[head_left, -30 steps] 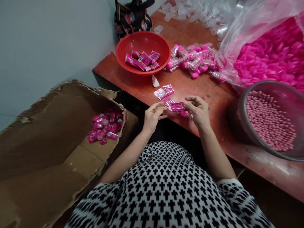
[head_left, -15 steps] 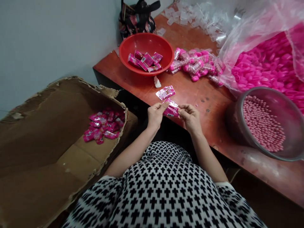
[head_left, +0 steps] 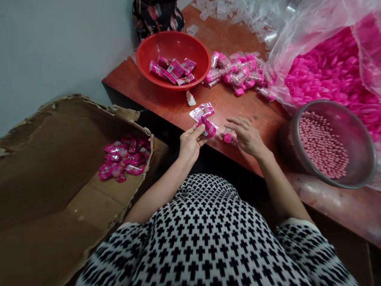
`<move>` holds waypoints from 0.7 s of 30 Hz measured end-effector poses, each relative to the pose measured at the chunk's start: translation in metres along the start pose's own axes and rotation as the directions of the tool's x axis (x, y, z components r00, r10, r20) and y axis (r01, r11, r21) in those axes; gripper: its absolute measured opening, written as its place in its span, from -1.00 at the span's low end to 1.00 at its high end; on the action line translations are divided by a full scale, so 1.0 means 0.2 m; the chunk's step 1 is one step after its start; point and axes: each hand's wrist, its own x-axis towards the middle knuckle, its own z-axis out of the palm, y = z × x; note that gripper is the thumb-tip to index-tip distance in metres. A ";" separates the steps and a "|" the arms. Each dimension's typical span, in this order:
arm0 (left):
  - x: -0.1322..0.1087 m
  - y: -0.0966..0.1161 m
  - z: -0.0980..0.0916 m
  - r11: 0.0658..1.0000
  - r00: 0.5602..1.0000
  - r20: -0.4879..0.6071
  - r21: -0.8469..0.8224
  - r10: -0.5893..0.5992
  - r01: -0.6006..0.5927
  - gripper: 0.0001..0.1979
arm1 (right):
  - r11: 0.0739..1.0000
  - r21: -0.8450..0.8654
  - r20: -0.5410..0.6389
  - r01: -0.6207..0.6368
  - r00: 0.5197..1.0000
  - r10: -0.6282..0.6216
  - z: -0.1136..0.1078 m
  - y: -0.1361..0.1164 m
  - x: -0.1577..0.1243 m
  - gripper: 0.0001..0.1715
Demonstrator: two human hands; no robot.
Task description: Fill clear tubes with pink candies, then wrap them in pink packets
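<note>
My left hand (head_left: 191, 142) pinches a pink printed packet (head_left: 209, 127) at the table's front edge. A second pink packet (head_left: 202, 111) lies flat just behind it. To the right, my right hand (head_left: 245, 135) is apart from the packet, its fingers spread over the table. Beside its fingertips is a small clear tube with a pink cap (head_left: 228, 138), partly hidden under the hand. A red bowl (head_left: 173, 39) with several pink packets stands behind my left hand, and a scrap of white paper (head_left: 190, 98) lies in front of it.
A cardboard box (head_left: 98, 198) with several pink packets is at the left. Filled tubes (head_left: 242, 73) lie mid-table. A grey bowl of pink beads (head_left: 323, 147), a plastic bag of pink caps (head_left: 327, 71) and clear empty tubes (head_left: 226, 10) are at the right and back.
My right hand has let go of the packet and moved right, its fingers now spread. A tube with a pink cap shows beside it. My left hand still holds the packet. The view has shifted slightly.
</note>
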 end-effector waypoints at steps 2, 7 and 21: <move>0.01 0.00 -0.02 0.998 0.997 -0.032 -0.015 -0.065 0.064 -0.74 | 0.958 -0.224 0.266 0.180 0.957 -0.117 -0.05 0.03 -0.01 -0.51; 0.02 -0.01 -0.01 0.985 0.981 -0.114 -0.085 -0.159 0.150 -0.74 | 0.855 -0.392 0.481 0.339 0.868 -0.123 -0.07 0.09 -0.02 -0.45; 0.00 -0.02 0.02 0.967 0.970 -0.143 -0.186 -0.199 0.171 -0.92 | 0.911 -0.402 0.147 -0.091 0.976 0.163 -0.17 0.28 -0.19 -0.65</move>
